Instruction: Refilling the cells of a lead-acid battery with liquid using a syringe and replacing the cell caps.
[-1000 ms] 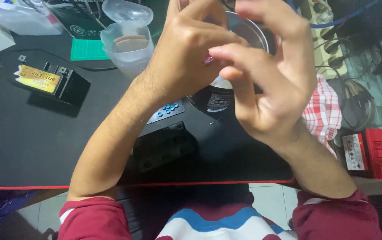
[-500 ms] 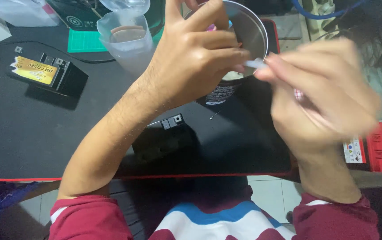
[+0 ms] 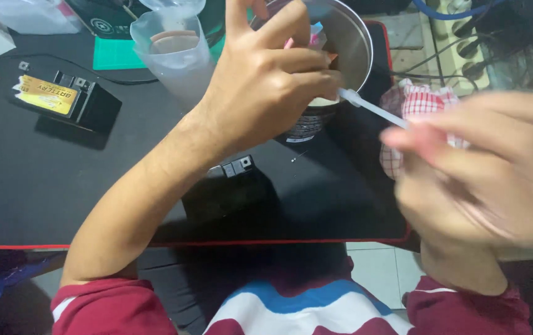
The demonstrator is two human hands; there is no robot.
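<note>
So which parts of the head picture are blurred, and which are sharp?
Head view: the right hand is smeared by motion blur; the left hand on the metal cup, the thin white stick and the black battery are sharp.

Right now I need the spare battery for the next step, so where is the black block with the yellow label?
In the head view the black block with the yellow label lies on the black mat at far left, left of the translucent plastic cup.
</note>
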